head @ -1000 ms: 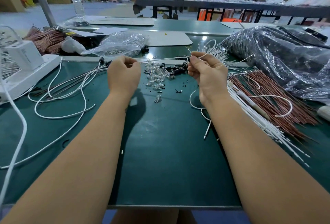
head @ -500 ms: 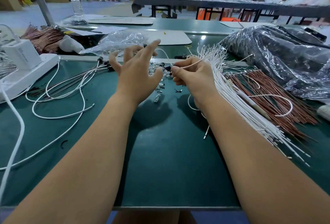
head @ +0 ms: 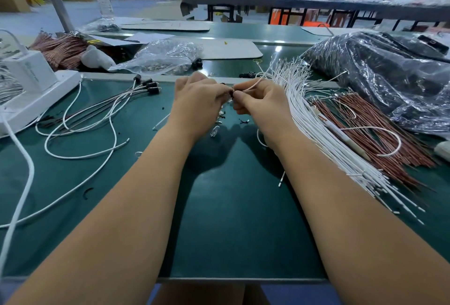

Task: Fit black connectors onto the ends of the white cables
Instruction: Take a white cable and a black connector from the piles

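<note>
My left hand [head: 197, 102] and my right hand [head: 260, 105] meet fingertip to fingertip over the middle of the green table [head: 233, 219]. Between them sits a small black connector [head: 231, 93], pinched by my left fingers. My right hand pinches a thin white cable [head: 253, 84] whose end points into that connector. A thick bundle of loose white cables [head: 316, 124] lies just right of my right hand. Finished cables with black connectors [head: 148, 85] lie at the left. The pile of loose parts under my hands is mostly hidden.
Copper-brown wires [head: 379, 134] lie beside the white bundle, with a dark plastic bag [head: 389, 80] behind them. A clear bag [head: 165, 56] sits at the back, a white device [head: 36, 85] at far left. A few small clear and black parts [head: 215, 130] lie below my hands.
My left hand, spread open half a second ago, has closed and come together with my right hand. The white cable end now meets a black connector between the fingertips.
</note>
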`<state>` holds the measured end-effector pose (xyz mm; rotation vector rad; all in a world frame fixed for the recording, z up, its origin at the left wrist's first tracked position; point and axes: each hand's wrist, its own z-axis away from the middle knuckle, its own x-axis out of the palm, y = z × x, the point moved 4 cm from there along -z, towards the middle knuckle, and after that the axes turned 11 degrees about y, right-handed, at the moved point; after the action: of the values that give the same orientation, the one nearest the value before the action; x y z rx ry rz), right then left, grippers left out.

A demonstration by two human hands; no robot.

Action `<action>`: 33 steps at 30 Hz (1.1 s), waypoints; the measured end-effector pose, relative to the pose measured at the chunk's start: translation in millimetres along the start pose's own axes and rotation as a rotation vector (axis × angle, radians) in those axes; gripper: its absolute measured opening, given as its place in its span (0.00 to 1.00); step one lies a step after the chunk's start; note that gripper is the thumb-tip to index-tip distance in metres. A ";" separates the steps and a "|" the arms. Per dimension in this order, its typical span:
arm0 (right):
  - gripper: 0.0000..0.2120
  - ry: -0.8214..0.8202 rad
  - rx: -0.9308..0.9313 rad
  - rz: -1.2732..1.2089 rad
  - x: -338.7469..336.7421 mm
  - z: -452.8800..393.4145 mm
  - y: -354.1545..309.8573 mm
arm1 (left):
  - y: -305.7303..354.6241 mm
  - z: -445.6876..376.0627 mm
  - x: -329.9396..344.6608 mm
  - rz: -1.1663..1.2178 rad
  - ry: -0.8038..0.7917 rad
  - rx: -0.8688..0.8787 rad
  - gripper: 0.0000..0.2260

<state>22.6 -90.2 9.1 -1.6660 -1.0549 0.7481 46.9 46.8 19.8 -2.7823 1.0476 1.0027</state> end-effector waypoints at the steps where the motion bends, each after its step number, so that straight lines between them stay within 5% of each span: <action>1: 0.07 0.024 0.000 -0.036 -1.4 -0.6 -0.6 | -3.1 -0.9 -1.8 -0.020 0.034 -0.031 0.09; 10: 0.06 0.234 0.055 -0.240 -24.0 -12.0 5.2 | -51.3 8.9 -5.3 -0.387 -0.078 -0.424 0.12; 14: 0.06 0.056 0.062 -0.214 -10.6 -7.5 4.8 | -22.3 0.6 -4.3 -0.179 0.036 -0.217 0.19; 19: 0.07 -0.030 0.056 -0.151 -1.3 -1.6 2.6 | 7.0 -1.3 0.1 0.044 0.054 -0.003 0.13; 26: 0.08 0.004 0.057 -0.113 -3.0 -2.5 2.0 | -14.1 2.2 2.6 0.198 -0.033 -0.304 0.11; 33: 0.10 -0.026 0.020 -0.077 -0.4 -1.3 2.2 | -6.0 2.8 3.9 0.622 -0.061 -0.467 0.05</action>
<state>24.2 -91.3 7.5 -1.5936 -1.1202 0.7297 51.1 49.7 14.0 -2.7589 1.9630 1.5491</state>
